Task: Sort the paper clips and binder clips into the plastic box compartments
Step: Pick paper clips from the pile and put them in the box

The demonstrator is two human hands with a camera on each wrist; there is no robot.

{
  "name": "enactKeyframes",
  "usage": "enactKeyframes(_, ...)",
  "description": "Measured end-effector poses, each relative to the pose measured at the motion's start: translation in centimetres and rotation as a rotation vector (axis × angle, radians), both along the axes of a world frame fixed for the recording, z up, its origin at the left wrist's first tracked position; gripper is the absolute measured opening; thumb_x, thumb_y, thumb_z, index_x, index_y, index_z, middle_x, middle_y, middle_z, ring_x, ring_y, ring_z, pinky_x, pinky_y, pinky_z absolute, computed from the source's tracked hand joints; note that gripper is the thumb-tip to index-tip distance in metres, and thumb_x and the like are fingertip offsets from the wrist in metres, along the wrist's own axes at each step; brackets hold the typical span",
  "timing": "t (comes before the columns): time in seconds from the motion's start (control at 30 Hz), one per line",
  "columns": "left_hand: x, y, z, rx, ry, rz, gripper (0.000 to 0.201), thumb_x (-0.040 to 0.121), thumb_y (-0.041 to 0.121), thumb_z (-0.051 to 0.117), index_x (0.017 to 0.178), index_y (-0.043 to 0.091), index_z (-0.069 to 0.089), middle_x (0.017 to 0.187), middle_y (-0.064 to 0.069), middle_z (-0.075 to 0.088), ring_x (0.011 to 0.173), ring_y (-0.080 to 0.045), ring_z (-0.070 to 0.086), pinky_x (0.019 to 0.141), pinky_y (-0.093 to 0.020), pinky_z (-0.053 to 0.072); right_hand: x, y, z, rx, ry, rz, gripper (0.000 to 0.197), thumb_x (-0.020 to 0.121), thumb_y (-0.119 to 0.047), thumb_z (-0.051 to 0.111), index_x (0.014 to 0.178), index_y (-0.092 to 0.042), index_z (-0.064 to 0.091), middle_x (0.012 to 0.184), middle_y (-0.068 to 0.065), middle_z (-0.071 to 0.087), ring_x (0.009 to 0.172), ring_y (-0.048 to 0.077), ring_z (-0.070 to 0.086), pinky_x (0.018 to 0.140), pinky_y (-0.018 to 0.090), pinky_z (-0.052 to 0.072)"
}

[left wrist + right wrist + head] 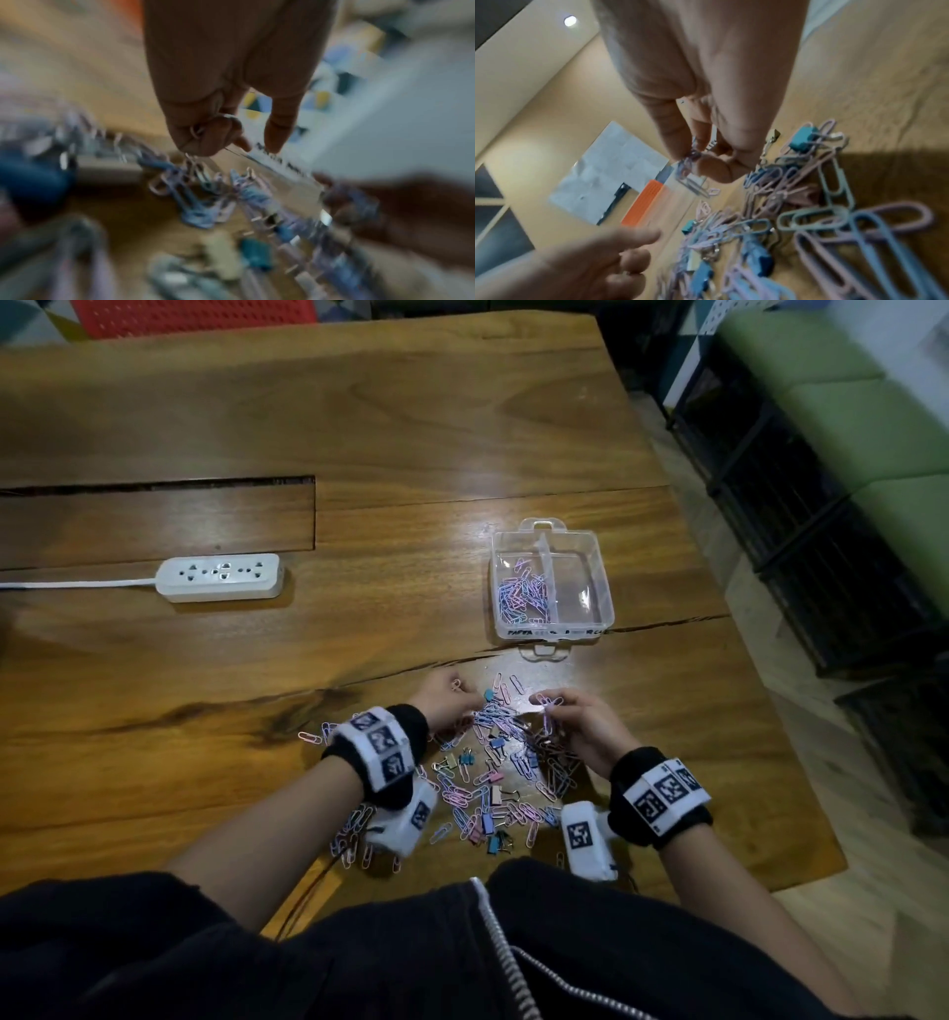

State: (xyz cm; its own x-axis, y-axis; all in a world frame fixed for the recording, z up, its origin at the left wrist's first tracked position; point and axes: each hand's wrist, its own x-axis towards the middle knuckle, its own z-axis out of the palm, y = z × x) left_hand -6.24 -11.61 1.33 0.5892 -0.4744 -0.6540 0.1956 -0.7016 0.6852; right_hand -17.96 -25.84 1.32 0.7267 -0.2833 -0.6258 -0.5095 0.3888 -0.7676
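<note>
A loose pile of pastel paper clips (500, 778) mixed with small binder clips (495, 743) lies on the wooden table in front of me. Beyond it stands the clear plastic box (598, 557); its left compartment holds paper clips (521, 595), its right one looks bare. My left hand (447, 698) hovers at the pile's far left edge with curled fingers pinching paper clips (196, 130). My right hand (570, 716) at the pile's right pinches a bunch of paper clips (689, 162) between thumb and fingers. The left wrist view is heavily blurred.
A white power strip (221, 577) with its cable lies at the left. A slot is cut in the table (154, 485) behind it. The table's right edge (760, 711) runs close to the box, with black crates and green cushions beyond. A red chair stands at the far edge.
</note>
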Motion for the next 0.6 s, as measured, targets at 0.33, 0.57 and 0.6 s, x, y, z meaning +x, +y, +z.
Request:
enactKeyframes(0.33, -1.9, -0.5, -1.5, 0.234, -0.653, -0.567, 0.026, 0.09, 0.026, 0.055, 0.111, 0.012, 0.057, 0.114, -0.009, 0.054, 0.105, -0.025, 0.054, 0.086, -0.034, 0.045, 0.5, 0.2, -0.8, 0.214, -0.004, -0.136, 0.037, 0.094, -0.031, 0.039, 0.06, -0.016, 0.04, 0.053, -0.004, 0.04, 0.043, 0.008, 0.037, 0.041, 0.016, 0.033)
enactKeyframes(0.57, -1.3, 0.2, -1.3, 0.191, -0.424, -0.607, 0.03, 0.096, 0.027, 0.042, 0.112, 0.002, 0.051, 0.104, -0.008, 0.047, 0.092, -0.019, 0.046, 0.079, -0.027, 0.038, 1.3, 0.0, -0.1, 0.017, 0.048, -0.051, 0.028, 0.095, 0.0, 0.028, 0.082, -0.007, 0.053, 0.067, 0.002, 0.044, 0.056, 0.011, 0.04, 0.047, 0.016, 0.034)
enactKeyframes(0.6, -1.0, 0.4, -1.1, 0.135, -0.36, -0.575, 0.027, 0.097, 0.024, 0.041, 0.107, 0.002, 0.051, 0.098, -0.007, 0.047, 0.084, -0.017, 0.044, 0.074, -0.026, 0.036, 1.4, 0.1, -0.1, -0.077, 0.064, -0.001, 0.03, 0.094, 0.001, 0.029, 0.08, -0.009, 0.053, 0.067, 0.001, 0.045, 0.056, 0.01, 0.038, 0.047, 0.016, 0.031)
